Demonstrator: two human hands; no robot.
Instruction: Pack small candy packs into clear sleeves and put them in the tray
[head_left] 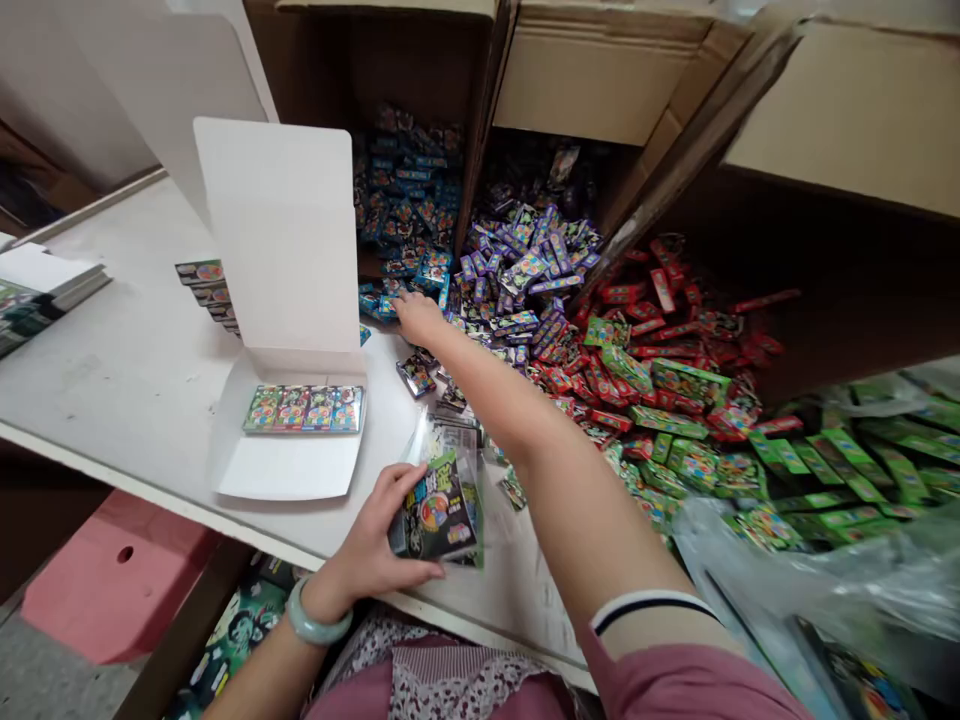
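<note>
Large characters are printed on the dark packet [437, 510] held in the left hand [371, 545], and print is also carried by the small blue [405, 215], purple [525, 265], red [675, 310] and green packets [690, 385], but none of it can be read.

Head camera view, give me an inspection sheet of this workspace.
Surface: white table, partly bare.
Job's things: open white carton holding a row of small packets; dark packet in clear bag.
Clutter: loose blue packets, purple packets, red packets, green packets.
Grips: left hand holds the dark packet; right hand reaches onto the blue packets.
Cables: nothing seen.
Surroundings: cardboard boxes behind; pink stool below.
</note>
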